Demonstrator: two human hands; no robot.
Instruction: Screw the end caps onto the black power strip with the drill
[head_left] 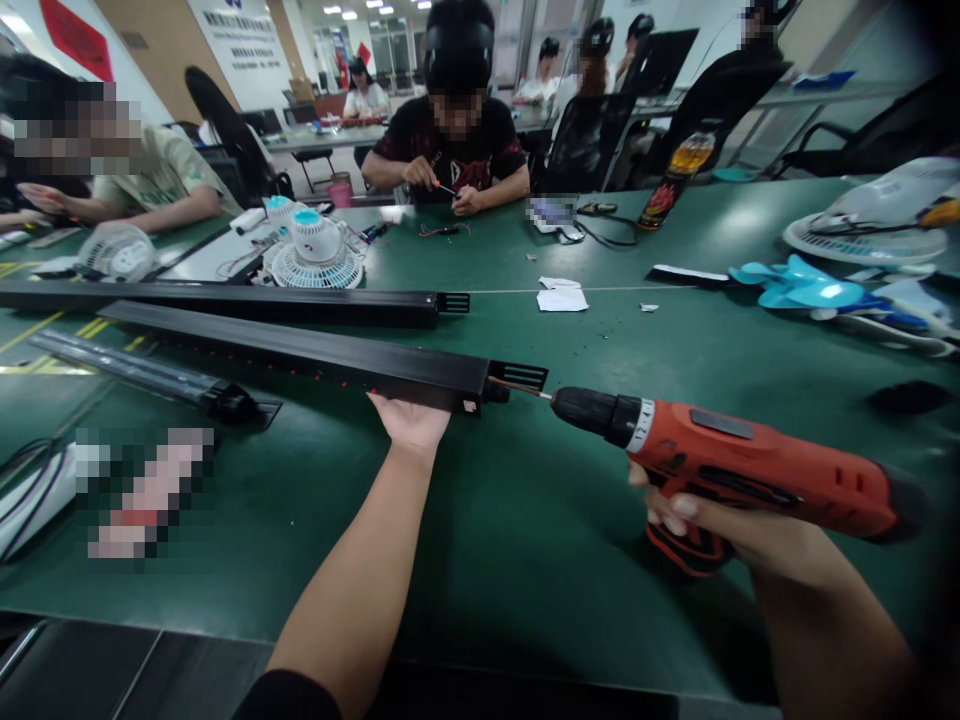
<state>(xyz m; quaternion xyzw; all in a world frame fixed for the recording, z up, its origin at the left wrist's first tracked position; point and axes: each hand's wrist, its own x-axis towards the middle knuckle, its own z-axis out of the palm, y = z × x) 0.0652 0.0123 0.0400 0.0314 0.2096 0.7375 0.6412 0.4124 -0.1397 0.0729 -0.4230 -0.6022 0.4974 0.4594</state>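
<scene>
My right hand [697,520] is wrapped around the handle of a red and black cordless drill [757,455]. The drill points left, and the tip of its thin bit meets the end of a long black rectangular bar [330,350], by a slotted tab [525,374]. From below, my left hand [412,420] holds this bar near its right end; the fingers behind it are hidden. A row of small red spots runs along the bar's lower side. Behind it lies a second black bar [247,300] with a similar slotted end.
A dark clear-topped strip [135,365] lies at the left on the green table [555,590]. Farther back are white fan parts [315,250], a paper scrap [562,295], a bottle [675,180] and blue fan blades [810,285]. A person opposite [450,150] holds a screwdriver.
</scene>
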